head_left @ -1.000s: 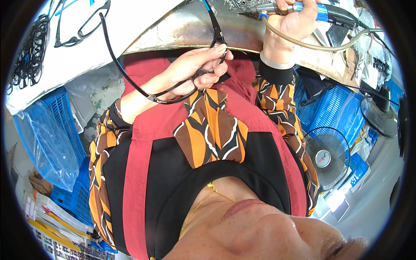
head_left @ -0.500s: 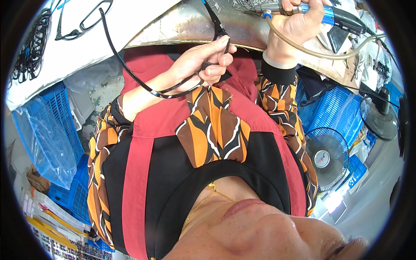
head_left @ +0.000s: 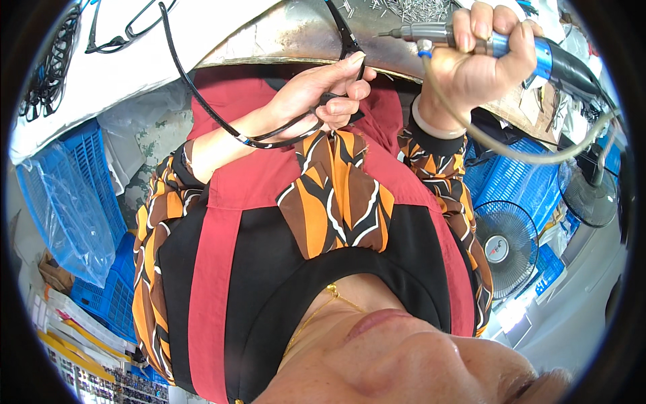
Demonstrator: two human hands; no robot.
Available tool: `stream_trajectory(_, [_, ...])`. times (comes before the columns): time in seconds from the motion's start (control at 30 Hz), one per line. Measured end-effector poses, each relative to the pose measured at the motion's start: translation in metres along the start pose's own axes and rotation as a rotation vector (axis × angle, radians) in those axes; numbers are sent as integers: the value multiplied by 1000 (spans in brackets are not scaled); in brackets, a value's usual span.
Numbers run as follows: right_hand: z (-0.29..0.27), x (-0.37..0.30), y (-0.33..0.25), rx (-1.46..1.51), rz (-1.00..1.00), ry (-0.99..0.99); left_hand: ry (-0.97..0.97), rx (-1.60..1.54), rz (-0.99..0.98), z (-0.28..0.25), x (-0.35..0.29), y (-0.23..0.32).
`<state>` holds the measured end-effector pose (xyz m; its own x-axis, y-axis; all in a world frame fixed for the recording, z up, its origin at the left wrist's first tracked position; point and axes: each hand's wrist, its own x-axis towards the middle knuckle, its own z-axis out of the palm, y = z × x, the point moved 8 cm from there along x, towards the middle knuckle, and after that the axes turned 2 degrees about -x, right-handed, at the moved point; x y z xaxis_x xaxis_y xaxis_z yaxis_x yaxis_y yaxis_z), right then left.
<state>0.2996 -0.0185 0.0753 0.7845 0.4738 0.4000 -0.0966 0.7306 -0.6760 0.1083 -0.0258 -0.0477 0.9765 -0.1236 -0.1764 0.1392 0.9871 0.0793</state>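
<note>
My left hand [head_left: 321, 93] is closed on a black eyeglasses frame [head_left: 217, 120], held just in front of the bench edge. One dark temple arm curves far out to the left; another part rises past my fingertips over the bench. The lenses' place is mostly hidden behind my fingers. My right hand [head_left: 479, 71] is wrapped round a silver, blue and black electric screwdriver [head_left: 420, 31]. Its thin tip points left, apart from the glasses frame, and a pale hose [head_left: 498, 149] loops down from a blue fitting near its nose.
Loose small metal pins [head_left: 418, 9] lie on the worn metal bench plate [head_left: 272, 42]. On the white surface at left are another dark glasses frame [head_left: 124, 40] and a stack of black frames [head_left: 50, 64]. Blue crates [head_left: 84, 168] and a fan [head_left: 501, 249] stand either side.
My right hand has drawn the electric screwdriver toward me and slightly right, and its hose sags lower. The left hand, with the glasses frame, has shifted slightly right.
</note>
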Motion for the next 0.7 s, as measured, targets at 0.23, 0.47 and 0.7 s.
stream_trajectory(0.23, [14,-21,9,-43,-9,-78,-30,-41,-2,1,2,-2])
stream_trajectory(0.47, [26,-28,10,-44,-35,-193,-17,-11,-2,5,-1,-3])
stream_trajectory(0.7, [26,-31,40,113,143,-309,-17,-84,-36,3,-1,0])
